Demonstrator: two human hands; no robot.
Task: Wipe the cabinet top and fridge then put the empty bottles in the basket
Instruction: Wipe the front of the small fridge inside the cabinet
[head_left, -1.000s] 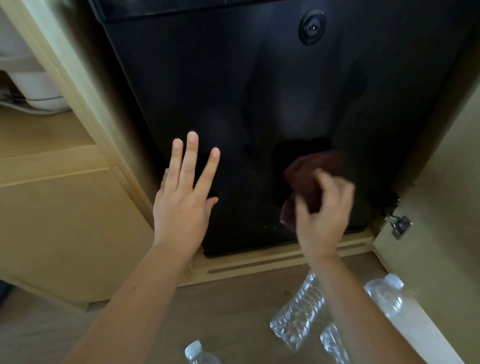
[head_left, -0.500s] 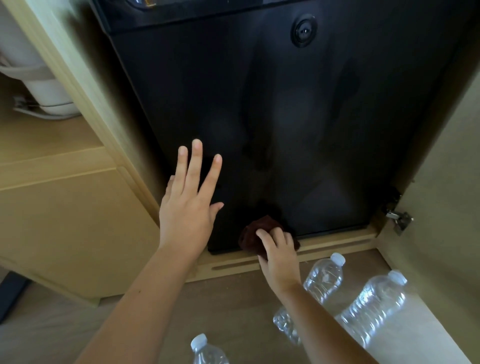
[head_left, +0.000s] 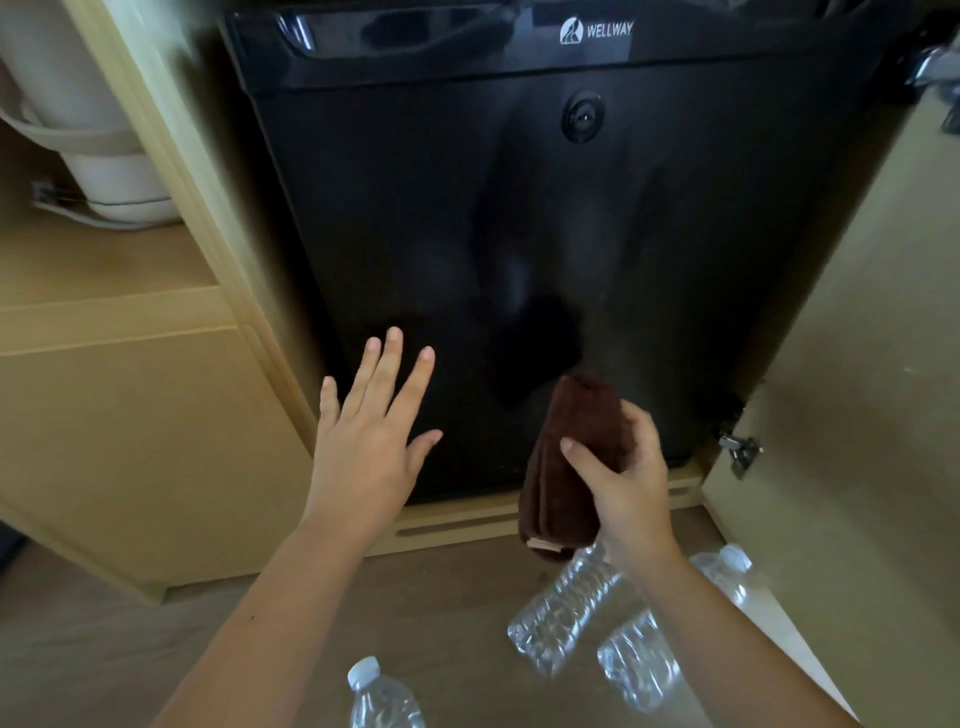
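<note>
A black mini fridge (head_left: 519, 208) stands inside a light wooden cabinet (head_left: 130, 441), its glossy door facing me. My right hand (head_left: 618, 483) grips a folded dark brown cloth (head_left: 566, 467) in front of the door's lower part. My left hand (head_left: 374, 436) is held flat with fingers spread at the door's lower left. Three clear plastic bottles lie on the floor below: one (head_left: 563, 618) under the cloth, one (head_left: 644, 660) partly hidden by my right forearm, one (head_left: 384, 696) at the bottom edge.
The open cabinet door (head_left: 841, 415) hangs at the right with a metal hinge (head_left: 740, 452). A white appliance (head_left: 93, 130) with a cord sits on the cabinet top at the left. Wooden floor (head_left: 104, 649) spreads below.
My right hand has lifted the cloth from the fridge door's bottom edge and moved right, the cloth now hanging folded. My view has tilted up, showing the fridge's logo.
</note>
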